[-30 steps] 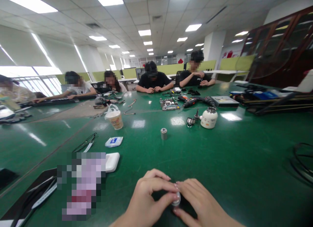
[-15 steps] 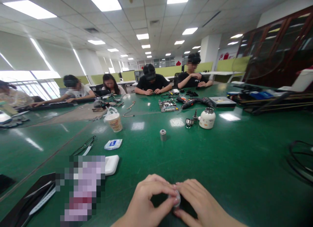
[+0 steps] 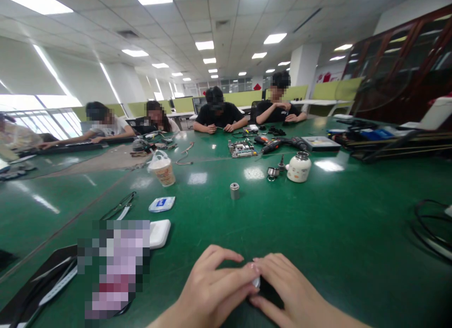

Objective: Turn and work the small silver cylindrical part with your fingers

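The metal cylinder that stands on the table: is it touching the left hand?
Apart. The head view shows bare green table between the left hand and the metal cylinder, which stands farther forward.

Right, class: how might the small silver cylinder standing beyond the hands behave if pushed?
The silver cylinder looks metallic, so probably stiff and fairly heavy for its size. Standing on end, it might tip if pushed high; its round side could then roll.

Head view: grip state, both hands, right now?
Left hand: closed on the small silvery piece.
Right hand: curled around the same piece; whether it grips can't be told.
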Tool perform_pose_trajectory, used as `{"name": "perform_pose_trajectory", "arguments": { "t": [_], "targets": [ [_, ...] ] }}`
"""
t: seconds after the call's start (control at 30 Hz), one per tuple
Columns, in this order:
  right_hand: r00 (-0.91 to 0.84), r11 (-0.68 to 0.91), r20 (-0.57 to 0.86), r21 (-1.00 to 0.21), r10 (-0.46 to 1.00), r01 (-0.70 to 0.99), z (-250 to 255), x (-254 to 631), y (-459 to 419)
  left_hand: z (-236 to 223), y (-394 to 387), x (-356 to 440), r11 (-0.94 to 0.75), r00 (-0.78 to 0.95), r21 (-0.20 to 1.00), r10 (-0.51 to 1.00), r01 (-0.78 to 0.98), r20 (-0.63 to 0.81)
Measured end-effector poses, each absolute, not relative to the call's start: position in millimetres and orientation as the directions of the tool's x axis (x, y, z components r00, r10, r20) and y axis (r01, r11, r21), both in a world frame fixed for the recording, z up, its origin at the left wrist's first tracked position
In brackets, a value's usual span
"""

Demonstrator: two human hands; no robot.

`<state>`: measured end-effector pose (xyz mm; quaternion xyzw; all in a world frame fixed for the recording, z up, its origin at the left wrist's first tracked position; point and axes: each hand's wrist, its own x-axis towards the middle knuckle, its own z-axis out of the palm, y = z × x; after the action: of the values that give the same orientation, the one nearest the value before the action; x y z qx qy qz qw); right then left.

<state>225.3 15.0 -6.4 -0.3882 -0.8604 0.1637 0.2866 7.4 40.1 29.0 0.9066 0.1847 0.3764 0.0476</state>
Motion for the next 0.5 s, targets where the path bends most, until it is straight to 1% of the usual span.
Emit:
{"name": "perform_pose_trajectory", "arguments": {
  "t": [0.1,0.2,0.3,0.4,0.43,0.5],
  "targets": [
    [-0.544,0.647,0.359,-0.514,0.758,0.563,-5.7,226.0,14.7,27.9,38.4,7.6,-0.908,0.622,0.272,0.416,0.318,0.663],
    [-0.547,0.621,0.314,-0.528,0.776,0.579,-3.1,226.5,14.7,27.9,38.4,10.0,-0.831,0.553,0.414,0.556,0.371,0.62],
    [-0.538,0.602,0.293,-0.538,0.79,0.591,-0.8,226.3,14.8,28.2,40.9,12.5,-0.71,0.527,0.567,0.698,0.417,0.486],
    [-0.538,0.613,0.315,-0.547,0.782,0.571,-1.2,226.3,15.2,27.4,43.0,13.8,-0.595,0.531,0.68,0.775,0.428,0.344],
    [-0.54,0.618,0.321,-0.544,0.778,0.567,-1.8,226.5,15.4,27.1,43.1,13.9,-0.571,0.532,0.704,0.785,0.421,0.319],
    [-0.548,0.627,0.322,-0.533,0.772,0.569,-2.9,227.1,16.0,27.2,43.0,13.5,-0.557,0.524,0.73,0.79,0.396,0.319]
  ]
}}
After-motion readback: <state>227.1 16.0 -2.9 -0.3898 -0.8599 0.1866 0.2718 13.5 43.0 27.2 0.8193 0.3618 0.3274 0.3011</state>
